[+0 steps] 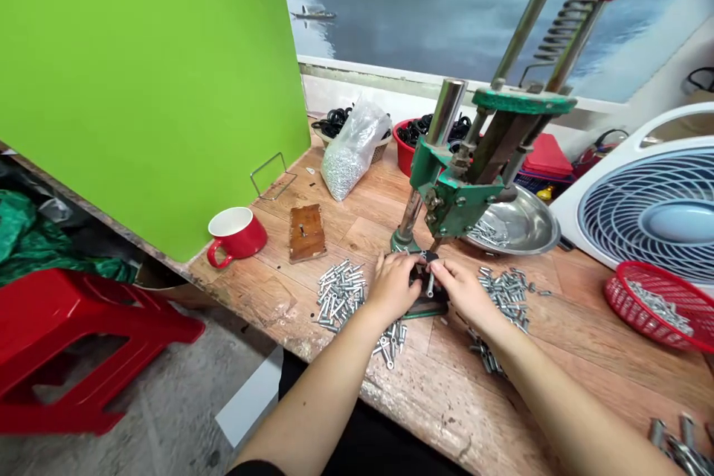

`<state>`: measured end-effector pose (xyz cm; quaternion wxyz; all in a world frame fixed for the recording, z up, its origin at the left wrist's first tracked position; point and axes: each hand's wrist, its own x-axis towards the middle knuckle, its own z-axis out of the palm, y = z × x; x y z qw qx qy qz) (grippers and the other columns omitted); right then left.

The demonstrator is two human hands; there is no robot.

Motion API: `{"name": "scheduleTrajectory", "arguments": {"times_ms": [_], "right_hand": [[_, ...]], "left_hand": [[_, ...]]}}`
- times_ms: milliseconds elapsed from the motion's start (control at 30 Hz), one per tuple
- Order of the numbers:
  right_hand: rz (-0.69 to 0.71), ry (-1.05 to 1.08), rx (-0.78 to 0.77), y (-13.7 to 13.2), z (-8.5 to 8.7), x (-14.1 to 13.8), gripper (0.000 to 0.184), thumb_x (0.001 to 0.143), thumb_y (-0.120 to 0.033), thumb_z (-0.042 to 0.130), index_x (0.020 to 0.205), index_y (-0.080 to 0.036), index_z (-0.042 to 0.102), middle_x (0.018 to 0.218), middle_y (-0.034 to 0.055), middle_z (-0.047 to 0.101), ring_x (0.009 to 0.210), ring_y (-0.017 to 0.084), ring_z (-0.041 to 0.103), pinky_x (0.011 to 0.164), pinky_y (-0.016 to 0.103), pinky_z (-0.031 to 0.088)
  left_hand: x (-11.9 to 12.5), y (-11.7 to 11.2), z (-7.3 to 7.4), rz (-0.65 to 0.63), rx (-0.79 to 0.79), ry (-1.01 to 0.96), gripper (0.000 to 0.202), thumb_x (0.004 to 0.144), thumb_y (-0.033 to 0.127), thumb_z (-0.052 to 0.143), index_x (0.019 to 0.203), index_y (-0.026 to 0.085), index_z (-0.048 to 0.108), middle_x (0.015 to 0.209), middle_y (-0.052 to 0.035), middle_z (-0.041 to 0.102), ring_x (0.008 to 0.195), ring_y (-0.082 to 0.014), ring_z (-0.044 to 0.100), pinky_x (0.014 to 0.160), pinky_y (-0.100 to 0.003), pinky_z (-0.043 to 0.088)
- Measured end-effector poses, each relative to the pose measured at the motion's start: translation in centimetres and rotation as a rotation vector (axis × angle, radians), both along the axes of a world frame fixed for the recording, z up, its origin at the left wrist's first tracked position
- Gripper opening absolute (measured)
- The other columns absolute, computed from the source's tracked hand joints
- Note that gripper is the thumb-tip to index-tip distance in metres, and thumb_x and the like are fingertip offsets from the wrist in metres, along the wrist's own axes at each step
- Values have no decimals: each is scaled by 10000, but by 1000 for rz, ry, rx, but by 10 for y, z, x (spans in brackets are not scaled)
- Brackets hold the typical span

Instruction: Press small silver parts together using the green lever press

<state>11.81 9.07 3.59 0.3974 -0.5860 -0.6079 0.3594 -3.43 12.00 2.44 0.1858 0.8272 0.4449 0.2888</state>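
Note:
Both my hands meet at the base of a green hand press (462,190) on the wooden bench. My left hand (393,284) has its fingers curled and pinched at the black base plate (428,301). My right hand (465,291) pinches a small metal tube (430,283) standing upright under the press head. A pile of small metal tubes (340,294) lies left of my left hand. Another pile of metal parts (507,290) lies right of my right hand.
A red mug (237,234) and a wooden block (306,232) sit at left beside a green board (145,82). Behind the press are a steel bowl (518,227), a plastic bag of parts (351,152) and bowls of black rings (413,135). A red basket (663,305) and a fan (647,208) stand right. A red stool (72,342) is on the floor.

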Motion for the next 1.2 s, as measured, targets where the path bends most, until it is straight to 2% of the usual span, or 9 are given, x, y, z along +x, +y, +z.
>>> {"name": "scheduleTrajectory", "arguments": {"times_ms": [67, 200, 367, 533, 700, 867, 1000, 1100, 1200], "right_hand": [[20, 51, -53, -5, 3, 0, 473, 833, -579, 391, 828, -135, 553, 678, 25, 511, 642, 121, 471, 605, 218, 376], [24, 195, -130, -13, 12, -3, 487, 777, -607, 463, 801, -128, 543, 673, 17, 508, 634, 102, 460, 613, 202, 369], [-20, 235, -140, -21, 23, -2, 490, 737, -613, 508, 748, -124, 535, 670, 20, 509, 630, 99, 441, 607, 202, 348], [-34, 328, -155, -26, 20, 2, 465, 718, -586, 550, 701, -124, 495, 642, 6, 490, 594, 81, 420, 578, 188, 326], [-68, 334, -145, -23, 14, 2, 459, 743, -588, 511, 742, -130, 477, 638, 8, 513, 573, 85, 446, 561, 189, 341], [-150, 207, -53, -5, 8, 3, 426, 743, -568, 532, 785, -148, 480, 632, 15, 558, 584, 118, 495, 594, 217, 370], [-210, 64, 13, 4, 4, -4, 370, 760, -525, 548, 800, -160, 514, 662, 9, 582, 605, 129, 513, 630, 231, 362], [-289, -202, 76, 3, 0, -12, 369, 799, -534, 496, 783, -167, 530, 699, 10, 590, 633, 136, 526, 621, 230, 339], [-344, -478, 162, 0, -6, -18, 387, 828, -548, 450, 810, -173, 543, 734, 21, 597, 682, 160, 546, 620, 238, 327]], "left_hand": [[1, 0, 1, -1, -4, -8, 360, 727, 177, 582, 1066, 268, 502, 1115, 4, 579, 1147, -193, 432, 1079, -457, 154], [2, 0, 1, -8, -13, -1, 346, 729, 177, 583, 1055, 265, 504, 1111, -2, 585, 1148, -195, 435, 1076, -464, 155], [3, 1, -1, -9, 20, -18, 337, 726, 178, 586, 1042, 265, 504, 1098, 2, 588, 1135, -204, 444, 1070, -478, 162], [5, 1, 0, -8, 16, -16, 356, 722, 170, 579, 1055, 266, 500, 1106, -5, 587, 1144, -206, 442, 1069, -485, 161], [4, 0, 2, -8, 4, 11, 375, 711, 161, 561, 1067, 264, 501, 1115, -11, 582, 1150, -212, 436, 1068, -483, 168], [1, -3, 4, -33, 44, 22, 452, 656, 142, 570, 1086, 261, 495, 1135, -4, 565, 1169, -210, 411, 1082, -464, 142], [0, -4, 6, -21, 52, 33, 437, 672, 263, 615, 1091, 248, 495, 1129, -26, 570, 1162, -228, 417, 1077, -479, 142], [1, -3, 5, -1, 60, 22, 370, 717, 317, 593, 1070, 242, 510, 1106, -31, 585, 1140, -222, 439, 1072, -474, 161], [2, -3, 4, 4, 67, 14, 285, 755, 287, 553, 1035, 241, 528, 1085, -22, 598, 1125, -205, 454, 1069, -451, 184]]}}
